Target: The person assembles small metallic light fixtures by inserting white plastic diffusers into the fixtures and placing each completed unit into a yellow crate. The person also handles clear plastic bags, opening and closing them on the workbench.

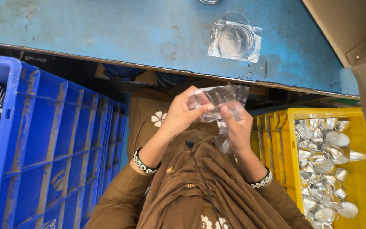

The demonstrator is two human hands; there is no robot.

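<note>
Both hands up in the gap between lap and table edge. Left hand (182, 113) has its grip closed on a small clear plastic pouch (225, 106), thumb and fingers pinching the upper left part; a round silvery metal piece shows faintly inside. Right hand (237, 127) also closed on the pouch, fingertips pinching the lower part, the film crumpling below them.

Pouch sits just under the worn blue table (106, 34), near its chipped front edge but not touching. A second clear pouch with a ring-shaped item (235, 40) lies flat on the table, well apart from the hands.

Room is tight sideways: blue ribbed plastic crate (51, 140) on the left, yellow plastic crate (318, 113) of shiny silver metal cups (325, 161) on the right. Brown cardboard box (352, 29) overhangs top right.
</note>
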